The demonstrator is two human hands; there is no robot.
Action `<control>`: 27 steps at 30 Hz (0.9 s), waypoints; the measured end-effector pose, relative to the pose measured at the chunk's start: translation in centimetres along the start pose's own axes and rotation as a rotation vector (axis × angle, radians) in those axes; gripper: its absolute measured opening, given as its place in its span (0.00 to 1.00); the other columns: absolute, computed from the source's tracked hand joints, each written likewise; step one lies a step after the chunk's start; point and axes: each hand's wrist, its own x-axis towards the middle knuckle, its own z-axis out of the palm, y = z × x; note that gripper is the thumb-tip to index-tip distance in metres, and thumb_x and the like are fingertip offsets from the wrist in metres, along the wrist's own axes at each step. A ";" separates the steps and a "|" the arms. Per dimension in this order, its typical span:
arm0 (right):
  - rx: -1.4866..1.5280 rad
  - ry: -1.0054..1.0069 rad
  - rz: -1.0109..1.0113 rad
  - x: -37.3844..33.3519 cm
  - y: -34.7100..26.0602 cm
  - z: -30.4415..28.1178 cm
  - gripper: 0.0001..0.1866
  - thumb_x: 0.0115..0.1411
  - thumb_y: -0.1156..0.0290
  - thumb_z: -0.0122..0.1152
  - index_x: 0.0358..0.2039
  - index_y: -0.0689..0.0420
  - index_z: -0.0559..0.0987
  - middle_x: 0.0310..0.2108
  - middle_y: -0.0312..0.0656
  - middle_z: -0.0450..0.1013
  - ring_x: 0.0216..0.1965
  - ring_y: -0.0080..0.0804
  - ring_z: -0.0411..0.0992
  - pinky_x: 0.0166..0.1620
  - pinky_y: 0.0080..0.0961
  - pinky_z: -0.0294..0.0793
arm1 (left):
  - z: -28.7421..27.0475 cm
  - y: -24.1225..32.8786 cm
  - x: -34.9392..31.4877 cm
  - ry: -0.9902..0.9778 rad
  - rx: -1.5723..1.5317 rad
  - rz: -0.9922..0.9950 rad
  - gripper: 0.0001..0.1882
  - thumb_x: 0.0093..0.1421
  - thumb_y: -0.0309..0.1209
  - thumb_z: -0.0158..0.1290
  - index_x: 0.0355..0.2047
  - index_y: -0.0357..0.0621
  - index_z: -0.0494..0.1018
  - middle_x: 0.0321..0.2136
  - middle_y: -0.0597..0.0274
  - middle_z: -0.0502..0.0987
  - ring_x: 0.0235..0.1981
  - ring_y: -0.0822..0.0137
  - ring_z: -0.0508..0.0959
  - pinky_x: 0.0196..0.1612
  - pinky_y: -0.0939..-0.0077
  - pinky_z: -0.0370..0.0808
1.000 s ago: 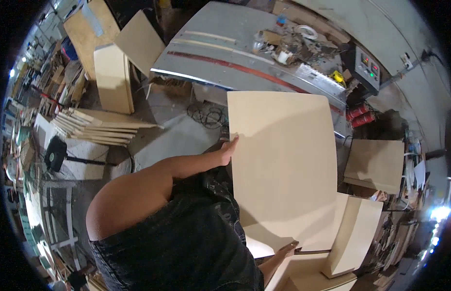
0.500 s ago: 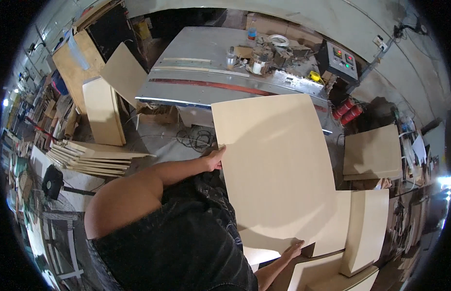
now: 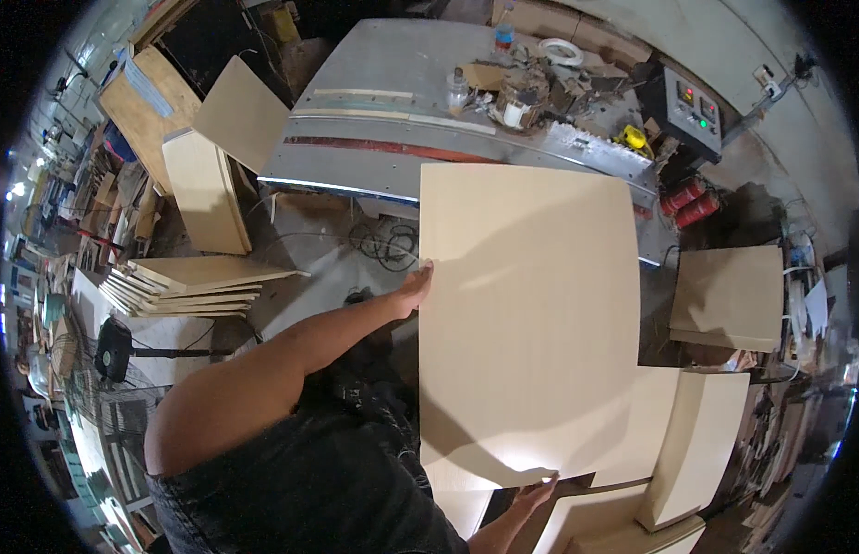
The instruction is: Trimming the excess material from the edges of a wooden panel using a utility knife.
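A pale wall (image 3: 707, 37) spans the upper right, and before it stands a broad grey metal-topped table (image 3: 383, 55) with 1 dark red strip (image 3: 374, 145) along its surface and a control box (image 3: 693, 109) with lit red and green indicators by its right end. The grey floor (image 3: 328, 257) shows left of centre, pale in places and shadowed in others. Small bright lights (image 3: 18, 189) dot the far left, and bluish-white glints (image 3: 852, 372) line the right rim.
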 end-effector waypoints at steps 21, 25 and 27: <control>0.054 0.409 -0.606 -9.9 5.4 4.9 0.11 0.52 0.74 0.64 0.37 0.61 0.77 0.25 0.41 0.75 0.31 0.37 0.76 0.62 0.52 0.51 | -3.9 -2.0 2.7 0.033 -0.062 0.414 0.26 0.63 0.49 0.41 0.43 0.33 0.63 0.32 0.51 0.73 0.34 0.64 0.73 0.37 0.68 0.69; 0.203 0.378 -0.471 -11.0 4.5 6.7 0.13 0.52 0.71 0.64 0.38 0.60 0.77 0.24 0.42 0.75 0.32 0.36 0.76 0.61 0.52 0.52 | -4.0 -2.7 3.6 0.055 -0.112 0.412 0.26 0.62 0.50 0.43 0.41 0.34 0.65 0.29 0.54 0.73 0.31 0.64 0.73 0.35 0.67 0.69; 0.176 0.389 -0.489 -10.2 5.8 5.4 0.14 0.52 0.71 0.65 0.39 0.59 0.77 0.25 0.42 0.74 0.33 0.36 0.76 0.61 0.53 0.53 | -3.8 -3.0 2.9 0.041 -0.082 0.365 0.26 0.62 0.50 0.43 0.40 0.35 0.65 0.29 0.54 0.73 0.30 0.64 0.72 0.35 0.67 0.69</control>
